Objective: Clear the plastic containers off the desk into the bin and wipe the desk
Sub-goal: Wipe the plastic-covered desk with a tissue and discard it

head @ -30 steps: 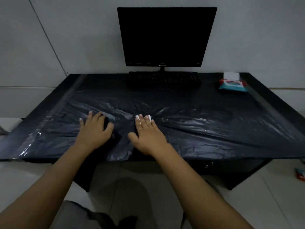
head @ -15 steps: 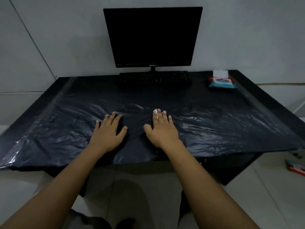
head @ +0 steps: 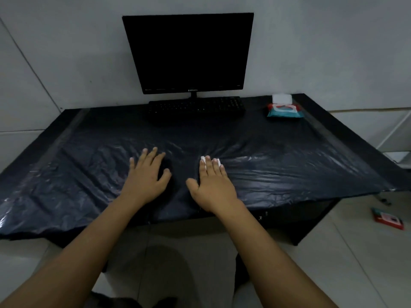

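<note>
Table (head: 333, 138) under slick black plastic sheet (head: 278, 174), near monitor (head: 189, 52): right hand (head: 213, 185) fingers flat, pressing thin soft wipe (head: 202, 159); left hand (head: 144, 176) splayed, bracing.

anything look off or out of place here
One thing: a red packet lies on the floor right of the desk. The desk's black plastic sheet is wrinkled, bunching around the right hand pressing a white wipe.

At your 12 o'clock: dark monitor (head: 189, 52), keyboard (head: 196, 107) just before it. At 4 o'clock, red packet (head: 388, 221) on floor.
</note>
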